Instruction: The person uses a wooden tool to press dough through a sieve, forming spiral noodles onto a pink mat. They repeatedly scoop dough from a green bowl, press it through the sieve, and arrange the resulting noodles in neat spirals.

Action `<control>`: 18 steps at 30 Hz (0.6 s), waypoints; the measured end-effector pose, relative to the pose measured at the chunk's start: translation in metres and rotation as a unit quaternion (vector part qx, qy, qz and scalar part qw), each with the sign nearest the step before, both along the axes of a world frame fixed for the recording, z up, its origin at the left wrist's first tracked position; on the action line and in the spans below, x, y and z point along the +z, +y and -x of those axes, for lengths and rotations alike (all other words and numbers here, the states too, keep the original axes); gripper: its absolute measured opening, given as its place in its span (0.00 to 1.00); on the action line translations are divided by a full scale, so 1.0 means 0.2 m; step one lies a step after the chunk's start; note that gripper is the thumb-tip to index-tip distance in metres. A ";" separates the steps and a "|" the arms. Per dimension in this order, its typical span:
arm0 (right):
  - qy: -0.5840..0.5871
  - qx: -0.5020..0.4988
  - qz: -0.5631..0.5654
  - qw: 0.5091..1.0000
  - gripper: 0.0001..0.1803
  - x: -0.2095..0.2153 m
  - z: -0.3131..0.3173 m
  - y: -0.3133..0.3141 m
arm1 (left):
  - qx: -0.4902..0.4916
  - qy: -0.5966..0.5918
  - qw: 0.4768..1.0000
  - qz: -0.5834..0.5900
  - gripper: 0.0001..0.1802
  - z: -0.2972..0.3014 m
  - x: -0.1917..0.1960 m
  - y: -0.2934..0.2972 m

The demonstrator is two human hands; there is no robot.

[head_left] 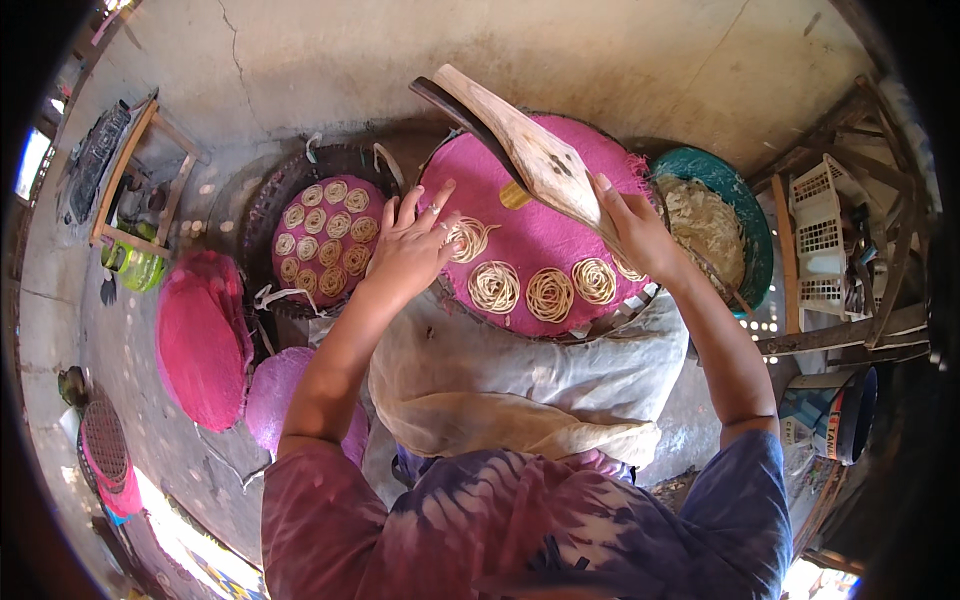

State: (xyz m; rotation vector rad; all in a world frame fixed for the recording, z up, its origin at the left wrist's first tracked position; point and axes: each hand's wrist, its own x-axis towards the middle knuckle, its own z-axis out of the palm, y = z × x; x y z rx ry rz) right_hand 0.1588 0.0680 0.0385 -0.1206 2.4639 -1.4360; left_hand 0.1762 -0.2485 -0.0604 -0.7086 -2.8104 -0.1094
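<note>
A round pink mesh tray [545,215] lies in front of me with several pale noodle coils [549,293] along its near edge. My left hand [413,245] rests on the tray's left side, fingers spread, touching a loose noodle coil [467,238]. My right hand [632,228] grips the lower end of a long wooden press [520,145] that slants up and away over the tray. A beige cloth [500,375] covers my lap below the tray.
Left of the tray, a second pink tray [325,240] filled with several noodle coils sits in a dark basket. A teal basin [735,215] with pale noodle mass is at right. Pink trays [200,340] are stacked at left. White crates [820,240] and wooden beams stand at right.
</note>
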 end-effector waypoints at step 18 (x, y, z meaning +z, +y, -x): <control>0.264 0.107 -0.052 0.957 0.13 -0.37 0.10 -0.38 | -0.021 0.006 0.885 -0.465 0.28 -0.45 0.21 -0.31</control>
